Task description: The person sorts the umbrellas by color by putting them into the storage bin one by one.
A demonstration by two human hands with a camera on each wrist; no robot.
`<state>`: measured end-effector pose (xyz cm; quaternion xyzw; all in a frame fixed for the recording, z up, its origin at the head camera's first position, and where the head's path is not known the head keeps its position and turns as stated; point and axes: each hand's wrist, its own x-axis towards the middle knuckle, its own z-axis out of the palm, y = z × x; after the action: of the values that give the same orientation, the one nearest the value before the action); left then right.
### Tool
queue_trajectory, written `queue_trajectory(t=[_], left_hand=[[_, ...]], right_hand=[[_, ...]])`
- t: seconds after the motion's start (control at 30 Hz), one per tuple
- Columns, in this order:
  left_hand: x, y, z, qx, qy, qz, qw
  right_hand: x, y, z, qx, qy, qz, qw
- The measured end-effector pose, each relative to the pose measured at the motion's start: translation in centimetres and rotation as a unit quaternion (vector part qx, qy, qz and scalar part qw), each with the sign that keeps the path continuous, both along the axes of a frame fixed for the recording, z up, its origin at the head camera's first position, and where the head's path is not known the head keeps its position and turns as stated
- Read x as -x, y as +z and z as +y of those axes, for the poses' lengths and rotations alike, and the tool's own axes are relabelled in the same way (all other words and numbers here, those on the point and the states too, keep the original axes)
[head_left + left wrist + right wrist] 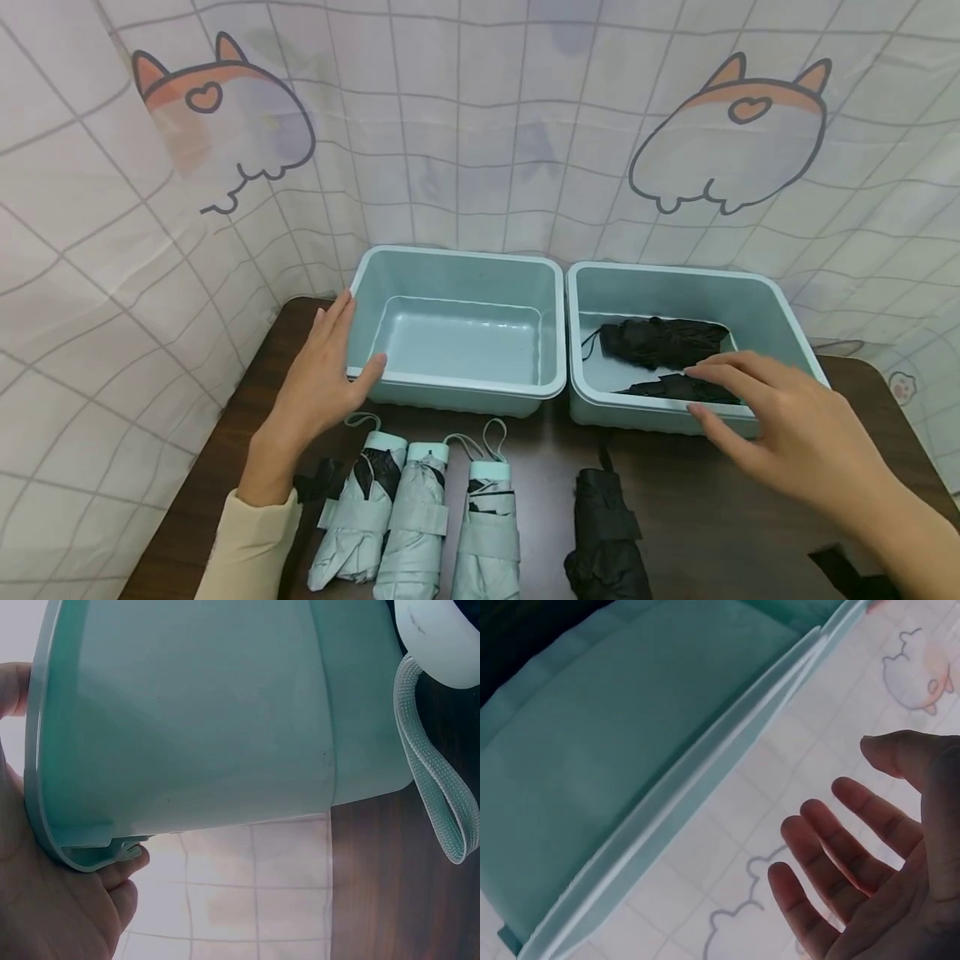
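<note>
The left hand (318,367) is at the left front corner of the left pale green bin (457,398). Its fingers lie rather straight along the outer left side and touch the rim, while the thumb is spread wide over the front edge. The right hand (787,417) hangs above the front right part of the right pale green bin (637,412); its fingers are loosely bent, apart from the thumb, and hold nothing. The two bins stand side by side on the dark brown worktop (720,517).

Inside the right bin lie two folded black umbrellas, the far one (663,342) and the near one (682,388), which is partly hidden by the front wall. Before the left bin, three folded light green umbrellas (415,525) lie in a row, with their handles and wrist loops towards the bins. A third black umbrella (607,533), also folded, lies before the right bin. Behind everything hangs a white checked curtain (480,125) with drawn corgis.
</note>
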<state>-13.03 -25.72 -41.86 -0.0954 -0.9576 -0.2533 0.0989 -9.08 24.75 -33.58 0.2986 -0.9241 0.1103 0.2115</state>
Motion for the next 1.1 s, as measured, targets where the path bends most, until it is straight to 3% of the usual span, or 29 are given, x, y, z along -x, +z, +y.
queue_trajectory(t=[0.17,0.47,0.67,0.8,0.93,1.1], left_hand=[[-0.1,0.1,-0.1,-0.002,0.002,0.0,1.0],[-0.5,-0.6,0.0,0.0,0.007,-0.011,0.9999],[-0.3,0.0,-0.1,0.001,0.006,-0.005,1.0],[-0.1,0.1,-0.2,0.005,0.003,-0.005,1.0],[0.0,0.0,-0.1,0.005,0.001,-0.006,1.0],[0.1,0.0,0.0,0.005,0.002,-0.009,0.9999]], right_hand=[[-0.6,-0.6,-1.0,0.005,0.022,-0.001,1.0],[-3.2,-2.5,-2.6,0.019,0.004,-0.029,0.999],[-4.9,-4.4,-3.4,0.048,-0.022,-0.098,0.994],[-5.5,-7.1,-3.5,0.093,-0.059,-0.166,0.98],[-6.0,-9.9,-3.4,0.129,-0.111,-0.236,0.957],[-6.9,-12.7,-3.7,0.147,-0.165,-0.348,0.911]])
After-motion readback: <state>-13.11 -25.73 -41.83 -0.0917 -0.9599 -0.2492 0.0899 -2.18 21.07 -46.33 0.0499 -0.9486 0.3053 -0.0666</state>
